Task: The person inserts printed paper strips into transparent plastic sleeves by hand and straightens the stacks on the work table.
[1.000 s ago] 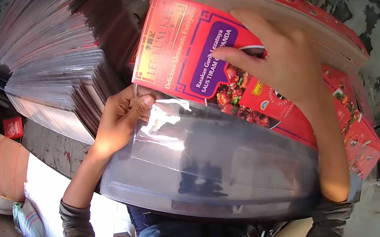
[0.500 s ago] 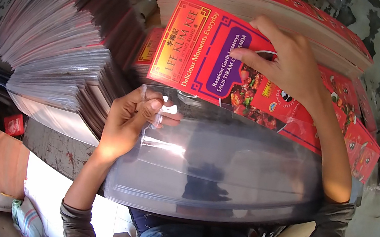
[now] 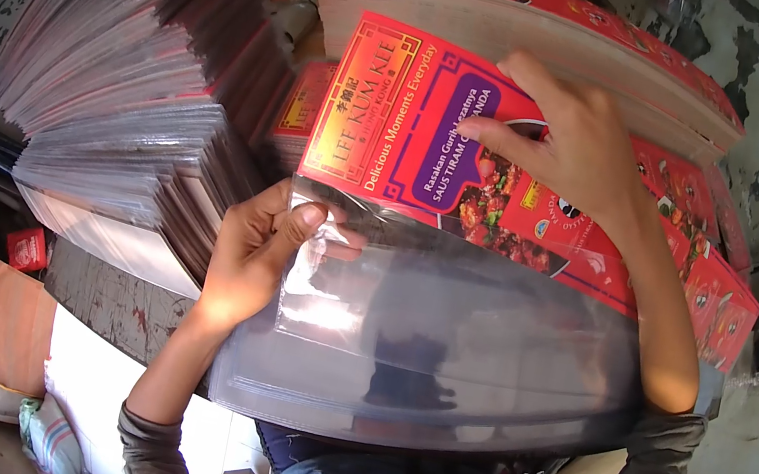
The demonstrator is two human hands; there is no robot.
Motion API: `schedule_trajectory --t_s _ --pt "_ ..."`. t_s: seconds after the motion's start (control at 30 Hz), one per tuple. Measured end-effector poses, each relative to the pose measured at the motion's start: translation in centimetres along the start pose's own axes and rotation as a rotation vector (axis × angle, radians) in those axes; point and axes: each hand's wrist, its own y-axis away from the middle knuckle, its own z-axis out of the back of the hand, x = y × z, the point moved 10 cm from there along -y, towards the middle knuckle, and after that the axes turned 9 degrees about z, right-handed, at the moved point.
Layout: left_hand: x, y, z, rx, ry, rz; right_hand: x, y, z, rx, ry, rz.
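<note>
1. From here I see the left hand [image 3: 253,253] pinching the edge of a clear film [image 3: 332,305] between thumb and fingers.
2. The right hand [image 3: 573,147] is spread, thumb and fingers apart, over the face of 1 red printed card [image 3: 384,152].
3. That card lies at a slant above the clear sleeves [image 3: 519,368], its lower edge beside the film.
4. Behind it stands a thick stack of red cards [image 3: 535,46].
5. To the left, a fanned pile [image 3: 107,113] leans on the scuffed tabletop [image 3: 110,299].
</note>
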Motion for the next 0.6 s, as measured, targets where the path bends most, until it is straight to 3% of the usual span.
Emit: schedule_trajectory --t_s 0.6 --pt "-0.3 0.2 0.0 -0.026 -0.081 -0.024 -1.1 0.6 -0.7 0.026 -0.051 -0.044"
